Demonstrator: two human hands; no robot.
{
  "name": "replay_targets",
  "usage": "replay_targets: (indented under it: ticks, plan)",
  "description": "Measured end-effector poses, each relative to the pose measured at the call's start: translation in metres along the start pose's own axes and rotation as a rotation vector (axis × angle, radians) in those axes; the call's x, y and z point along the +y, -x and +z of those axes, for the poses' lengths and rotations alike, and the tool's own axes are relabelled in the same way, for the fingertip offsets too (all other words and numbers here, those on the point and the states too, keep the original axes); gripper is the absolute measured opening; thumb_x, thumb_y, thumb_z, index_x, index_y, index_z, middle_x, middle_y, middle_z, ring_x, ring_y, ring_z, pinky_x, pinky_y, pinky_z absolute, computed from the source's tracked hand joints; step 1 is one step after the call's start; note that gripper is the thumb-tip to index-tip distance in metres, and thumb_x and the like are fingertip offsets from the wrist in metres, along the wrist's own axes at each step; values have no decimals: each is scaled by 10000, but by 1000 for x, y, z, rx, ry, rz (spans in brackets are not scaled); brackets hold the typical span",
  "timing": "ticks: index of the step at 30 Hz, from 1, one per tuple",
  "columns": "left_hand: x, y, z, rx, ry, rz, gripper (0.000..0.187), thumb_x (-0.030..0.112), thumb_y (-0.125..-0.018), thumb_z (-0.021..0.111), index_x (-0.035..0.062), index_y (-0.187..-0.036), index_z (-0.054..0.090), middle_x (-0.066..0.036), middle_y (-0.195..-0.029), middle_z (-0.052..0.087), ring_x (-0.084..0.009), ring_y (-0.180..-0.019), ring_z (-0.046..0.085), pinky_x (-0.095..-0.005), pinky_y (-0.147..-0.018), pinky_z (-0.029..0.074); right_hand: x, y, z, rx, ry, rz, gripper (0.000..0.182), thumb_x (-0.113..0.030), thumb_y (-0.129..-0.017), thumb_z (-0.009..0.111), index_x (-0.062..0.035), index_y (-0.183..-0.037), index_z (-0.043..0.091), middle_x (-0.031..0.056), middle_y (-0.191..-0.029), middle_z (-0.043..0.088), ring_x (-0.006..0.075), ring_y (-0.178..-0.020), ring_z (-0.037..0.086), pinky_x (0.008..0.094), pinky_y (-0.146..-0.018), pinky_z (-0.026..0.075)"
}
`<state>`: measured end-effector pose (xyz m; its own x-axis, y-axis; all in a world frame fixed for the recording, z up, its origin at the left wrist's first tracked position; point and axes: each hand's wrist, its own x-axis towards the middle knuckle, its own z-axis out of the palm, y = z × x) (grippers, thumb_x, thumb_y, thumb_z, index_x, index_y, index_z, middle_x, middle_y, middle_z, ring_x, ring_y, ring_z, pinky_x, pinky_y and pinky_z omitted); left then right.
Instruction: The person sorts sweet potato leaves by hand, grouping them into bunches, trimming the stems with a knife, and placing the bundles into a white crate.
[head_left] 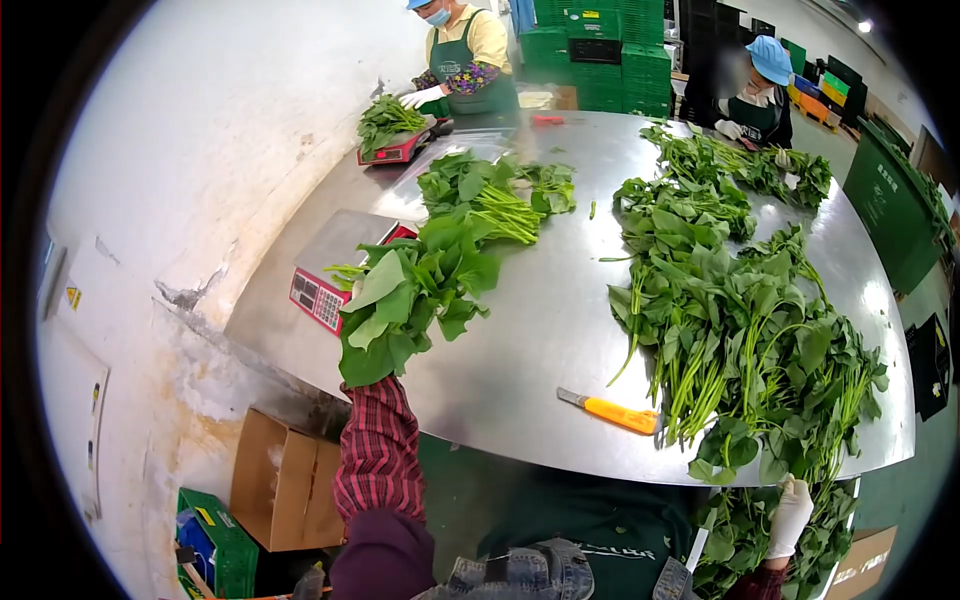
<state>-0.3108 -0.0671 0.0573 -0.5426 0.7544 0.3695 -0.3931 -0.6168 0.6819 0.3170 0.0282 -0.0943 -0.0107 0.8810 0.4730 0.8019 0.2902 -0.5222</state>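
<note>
My left hand is hidden under a bunch of leafy greens [395,300]; only the plaid sleeve shows below the leaves. The bunch is held up beside the red weighing scale [318,300], its leaves covering part of the scale. At the table's near right edge, my right hand [792,515] in a white glove has its fingers curled in against leafy stems. Around it, greens hang below the edge, and a large pile of greens [740,320] spreads over the table's right side. A knife with a yellow handle [620,414] lies left of the pile.
Another bunch of greens [500,210] lies on the steel table [520,340]. A co-worker [470,70] at the far left handles greens on a second scale [395,150]; another co-worker [765,90] sits far right. A cardboard box [275,480] stands below left.
</note>
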Motion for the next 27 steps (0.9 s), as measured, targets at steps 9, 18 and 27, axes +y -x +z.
replay_targets:
  ticks: [9,18,27]
  plan:
    - [1,-105,-3,12,-1333,442,313,-19,-789,592,35,-1097,572,-55,-924,603,-224,-877,588,-330,-784,467,-126,11,65,-244,-167,-41,58,-61,-862,560,-35,-880,609,147,-727,601,315,-592,591,357,-524,461]
    - [-170,-163,-75,-654,-2353,267,711,1,-697,575,331,-1313,443,-147,-1375,369,-337,-1298,309,-547,-1073,182,-136,42,136,-283,1,-291,79,-47,-790,590,-61,-866,573,99,-632,524,283,-561,535,387,-500,416]
    - [-169,-126,-95,-877,-2261,388,518,40,-774,471,174,-1274,475,-154,-1408,332,-329,-1308,306,-507,-1060,250,-140,39,150,-42,111,-346,87,-40,-744,636,-92,-693,588,65,-519,449,232,-418,445,347,-406,372]
